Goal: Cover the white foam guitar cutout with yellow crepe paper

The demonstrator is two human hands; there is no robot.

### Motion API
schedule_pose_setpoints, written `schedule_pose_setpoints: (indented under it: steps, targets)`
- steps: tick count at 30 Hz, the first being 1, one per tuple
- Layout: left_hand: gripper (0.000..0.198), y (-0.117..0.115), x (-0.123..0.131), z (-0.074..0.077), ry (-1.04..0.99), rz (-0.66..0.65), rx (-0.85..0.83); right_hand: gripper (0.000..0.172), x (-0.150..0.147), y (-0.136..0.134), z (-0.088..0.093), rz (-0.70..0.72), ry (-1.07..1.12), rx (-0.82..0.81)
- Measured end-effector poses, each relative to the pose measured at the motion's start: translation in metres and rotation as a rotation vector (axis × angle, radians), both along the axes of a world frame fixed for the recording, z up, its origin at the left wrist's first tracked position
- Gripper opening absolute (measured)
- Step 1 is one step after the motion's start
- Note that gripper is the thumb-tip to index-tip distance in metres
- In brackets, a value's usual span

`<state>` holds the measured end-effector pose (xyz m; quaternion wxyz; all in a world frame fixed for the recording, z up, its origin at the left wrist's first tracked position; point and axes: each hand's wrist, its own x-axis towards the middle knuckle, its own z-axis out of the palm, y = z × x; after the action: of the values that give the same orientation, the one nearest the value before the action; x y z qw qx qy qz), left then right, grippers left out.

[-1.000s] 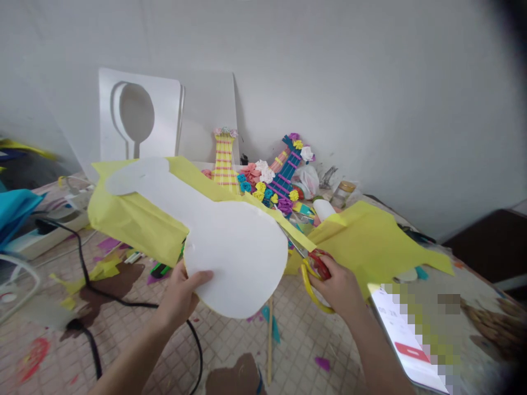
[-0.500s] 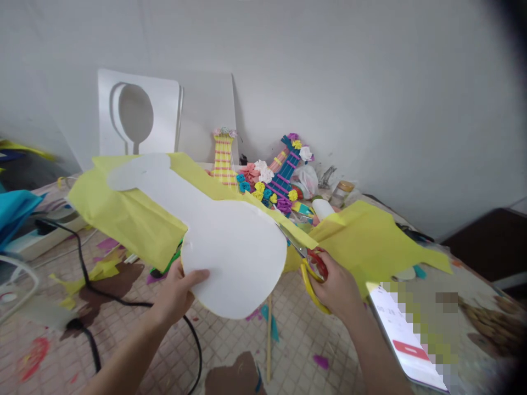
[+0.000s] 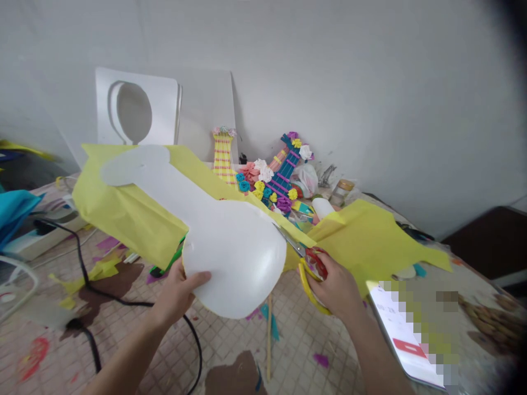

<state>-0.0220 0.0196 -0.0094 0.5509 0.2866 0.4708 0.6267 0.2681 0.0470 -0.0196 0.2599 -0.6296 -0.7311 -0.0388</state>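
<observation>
My left hand (image 3: pixel 179 288) is closed on the lower left edge of a white guitar-shaped board (image 3: pixel 234 260), thumb on top. Yellow crepe paper (image 3: pixel 144 222) lies behind the board and sticks out past its neck on both sides. In my right hand (image 3: pixel 335 285) are scissors (image 3: pixel 308 260) with red and yellow handles. Their blades point up and left along the board's upper right edge, by a strip of the yellow paper. The left fingers under the board are hidden.
Small paper-covered guitars (image 3: pixel 286 170) with paper flowers stand at the back, near a glass jar (image 3: pixel 341 192). A loose yellow sheet (image 3: pixel 379 236) and a lit phone (image 3: pixel 405 334) lie at right. A black cable (image 3: pixel 115 299) crosses the left side. A white cut-out panel (image 3: pixel 164 104) leans on the wall.
The scissors' handles have spread a little wider apart. The board's neck end has risen slightly and shifted a little left with the yellow paper.
</observation>
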Motion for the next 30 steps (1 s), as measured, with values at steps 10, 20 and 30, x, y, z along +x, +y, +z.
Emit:
schedule_pose_setpoints:
  steps: [10, 20, 30]
  targets:
    - [0.043, -0.002, 0.001, 0.004, -0.037, 0.006, 0.002, 0.037, 0.003, 0.004, -0.006, -0.032, -0.042, 0.122]
    - [0.040, -0.002, -0.004, 0.003, -0.020, -0.052, -0.023, 0.039, 0.002, -0.001, 0.003, 0.010, 0.014, 0.021]
    - [0.040, -0.001, -0.005, 0.006, 0.011, -0.078, -0.052, 0.036, 0.007, 0.005, -0.005, 0.060, -0.044, 0.192]
